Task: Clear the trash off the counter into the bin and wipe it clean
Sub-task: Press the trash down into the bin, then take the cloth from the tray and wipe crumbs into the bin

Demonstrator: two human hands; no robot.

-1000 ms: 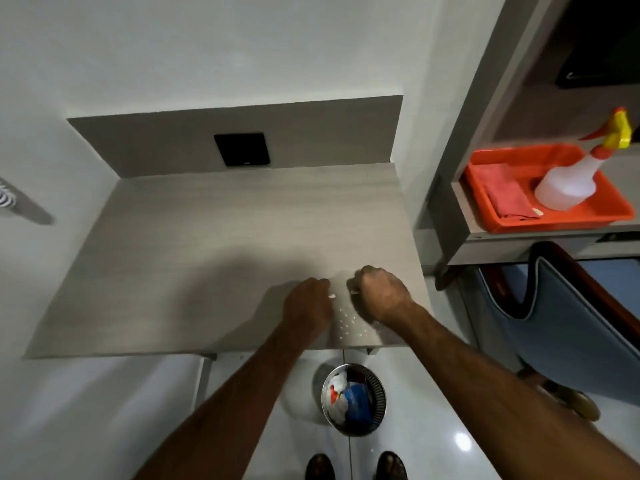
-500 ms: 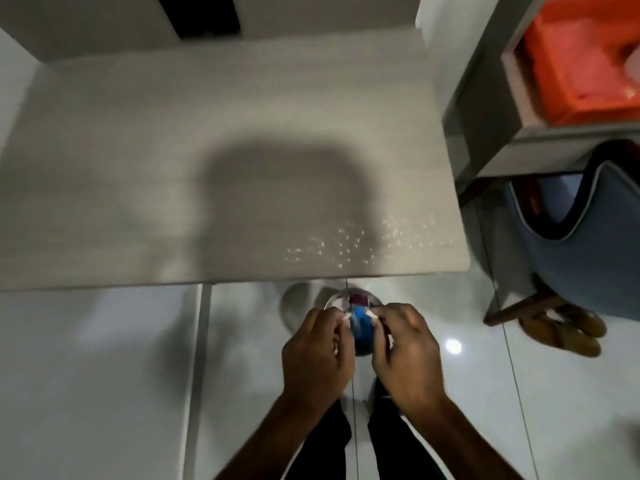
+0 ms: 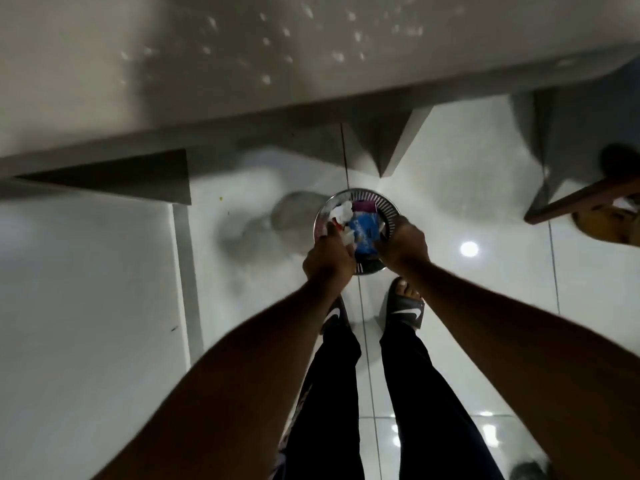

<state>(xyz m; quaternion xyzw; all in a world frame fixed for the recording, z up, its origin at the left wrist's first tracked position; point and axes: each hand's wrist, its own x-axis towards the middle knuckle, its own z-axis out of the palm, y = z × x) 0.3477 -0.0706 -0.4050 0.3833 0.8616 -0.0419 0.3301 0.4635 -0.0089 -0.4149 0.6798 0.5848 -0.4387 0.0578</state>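
Observation:
A round metal bin (image 3: 387, 202) stands on the white floor below the counter's front edge (image 3: 242, 109). It holds a blue packet (image 3: 364, 233) and white crumpled paper (image 3: 341, 213). Both of my hands hang over its rim with the fingers curled down. At the fingertips of my left hand (image 3: 328, 259), on the bin's left side, a small white scrap (image 3: 347, 239) shows. The fingertips of my right hand (image 3: 404, 244), on the right side, are hidden behind its back. Several small white crumbs (image 3: 266, 79) lie scattered on the grey counter top.
My two feet in black slides (image 3: 406, 308) stand just behind the bin. A wooden chair leg (image 3: 581, 199) and a brown shoe (image 3: 609, 223) sit at the right. Counter supports (image 3: 384, 150) reach down behind the bin.
My hands left the counter, each pinching small white bits, and dropped down onto the bin. My view tipped down from the counter to the floor.

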